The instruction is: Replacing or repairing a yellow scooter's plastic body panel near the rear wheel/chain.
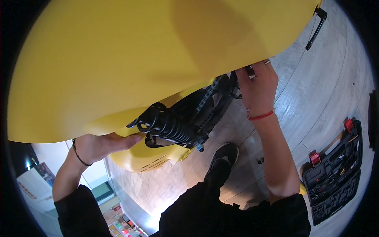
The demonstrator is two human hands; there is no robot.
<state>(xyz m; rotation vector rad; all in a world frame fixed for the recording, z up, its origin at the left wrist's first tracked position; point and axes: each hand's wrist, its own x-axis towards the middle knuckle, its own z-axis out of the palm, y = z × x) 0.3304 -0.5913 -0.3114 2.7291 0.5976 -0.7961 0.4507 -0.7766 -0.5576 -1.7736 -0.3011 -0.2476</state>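
Note:
A large yellow body panel fills the upper view. Beneath its edge are a black coil spring shock, a black chain and a lower slotted yellow shell. My left hand is under the panel at the left, beside the shock, thumb extended toward it and other fingers hidden. My right hand is bent at the panel's lower right edge, by the black frame at the chain's upper end. Its fingers curl round something small and dark that I cannot make out.
An open black tool case with red latches lies on the tiled floor at lower right. A black bracket sticks out at upper right. My shoe is below. A white cabinet and shelves show at lower left.

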